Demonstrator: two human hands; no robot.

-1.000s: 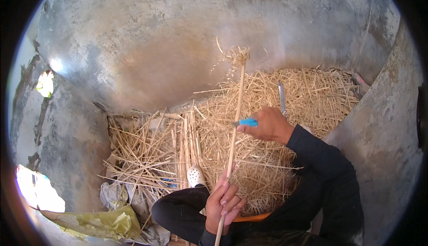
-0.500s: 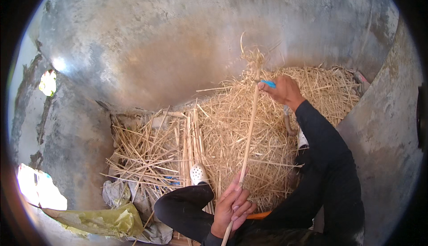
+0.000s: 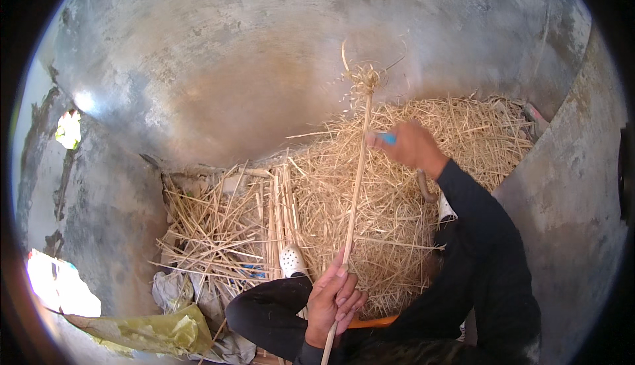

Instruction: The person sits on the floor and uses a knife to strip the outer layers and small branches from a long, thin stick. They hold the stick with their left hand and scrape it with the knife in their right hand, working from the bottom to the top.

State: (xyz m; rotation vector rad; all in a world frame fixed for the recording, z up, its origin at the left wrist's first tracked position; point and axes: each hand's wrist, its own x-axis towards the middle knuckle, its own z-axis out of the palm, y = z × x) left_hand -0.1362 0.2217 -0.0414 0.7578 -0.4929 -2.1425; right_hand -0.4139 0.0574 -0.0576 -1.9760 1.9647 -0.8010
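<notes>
A long pale wooden stick [image 3: 357, 193], possibly bamboo, slants up from the lower edge, with thin curled shavings [image 3: 365, 77] bunched at its far end. Around its lower part the fingers of my left hand [image 3: 334, 295] are closed. Farther up, my right hand [image 3: 411, 148] is closed on a small blue tool [image 3: 385, 138] held against or just beside the stick. The tool's working edge is not visible, and motion slightly smears the fingers there.
Loose shavings [image 3: 476, 127] are heaped along the wall and under my hands. Several cut sticks [image 3: 225, 219] lie at the left, near a white clog [image 3: 293, 259]. A yellowish plastic sheet [image 3: 152, 332] is at the lower left. Bare concrete walls [image 3: 251, 81] enclose the spot.
The stick's far end has swung to the left. My right hand with the blue tool has shifted left and a little nearer along the stick. My left hand has moved slightly left.
</notes>
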